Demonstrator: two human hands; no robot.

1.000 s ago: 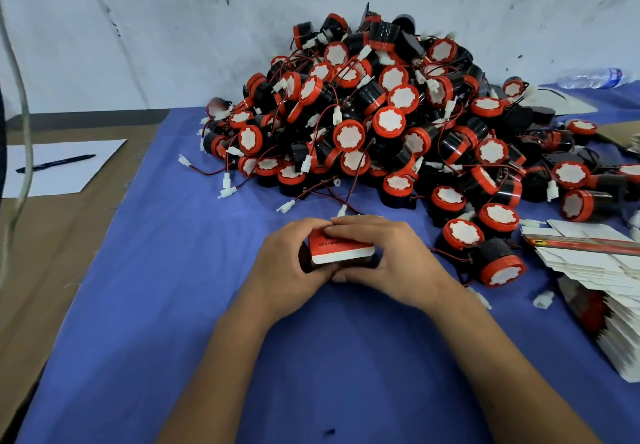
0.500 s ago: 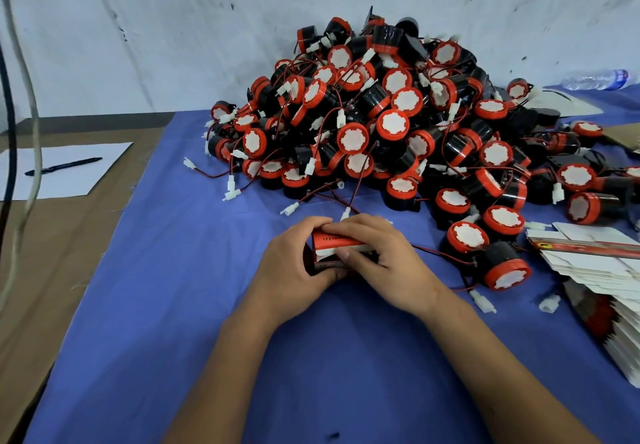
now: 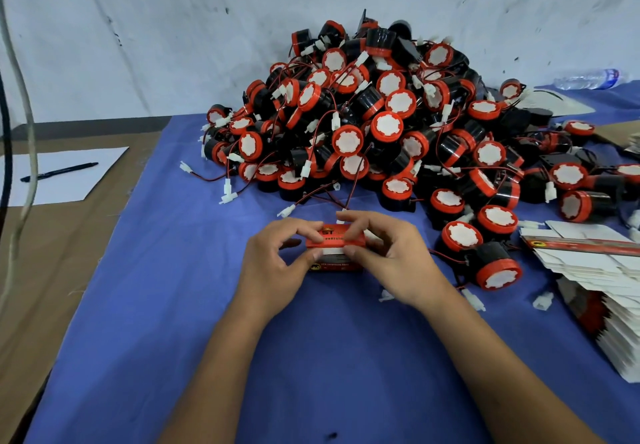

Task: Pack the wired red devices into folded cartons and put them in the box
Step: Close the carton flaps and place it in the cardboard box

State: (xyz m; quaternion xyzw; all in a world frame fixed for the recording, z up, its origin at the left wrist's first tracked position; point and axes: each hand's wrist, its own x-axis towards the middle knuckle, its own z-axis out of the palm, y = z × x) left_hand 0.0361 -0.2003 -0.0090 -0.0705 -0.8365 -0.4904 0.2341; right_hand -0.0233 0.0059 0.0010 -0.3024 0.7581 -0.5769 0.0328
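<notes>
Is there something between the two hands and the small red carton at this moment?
No. The left hand and right hand both already grip the red carton directly. The destination box is not in view.

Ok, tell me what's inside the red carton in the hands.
The contents cannot be seen. Both the left hand and the right hand pinch the red carton over the blue cloth, and its red flap and the fingers cover the opening.
</notes>
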